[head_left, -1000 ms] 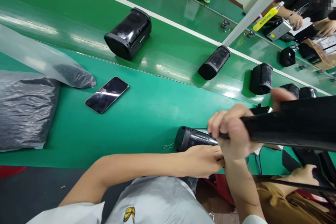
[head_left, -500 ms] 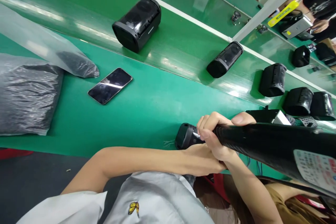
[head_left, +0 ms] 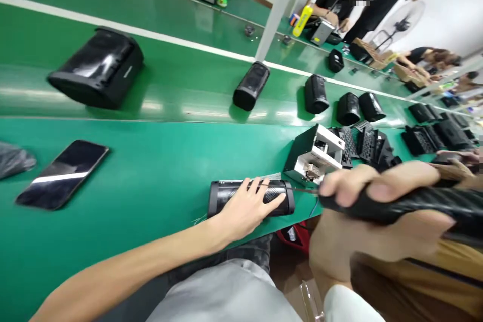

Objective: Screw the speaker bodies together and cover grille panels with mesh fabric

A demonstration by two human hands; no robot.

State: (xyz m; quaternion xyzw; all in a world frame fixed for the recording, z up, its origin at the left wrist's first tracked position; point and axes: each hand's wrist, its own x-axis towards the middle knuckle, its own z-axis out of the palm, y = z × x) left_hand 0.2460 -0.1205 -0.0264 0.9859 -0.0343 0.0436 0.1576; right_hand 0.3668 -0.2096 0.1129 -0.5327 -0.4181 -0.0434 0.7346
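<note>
A black cylindrical speaker with a perforated panel lies on its side near the front edge of the green table. My left hand holds it from above, fingers spread across its top and thumb towards its right end. In my right hand is a black electric screwdriver, its body running off to the right. Its thin bit points left over the speaker's right end; I cannot tell whether the tip touches. My right hand is blurred by motion.
Behind the speaker stands a black and silver screw feeder. More speakers stand along the raised green strip. A phone lies at left, beside a dark plastic bag. Black perforated parts are piled at right. Co-workers sit across the line.
The view has swung right. My hands, earlier crossed close together by the speaker, are now apart: the left lies across the speaker, the right has moved right with the screwdriver.
</note>
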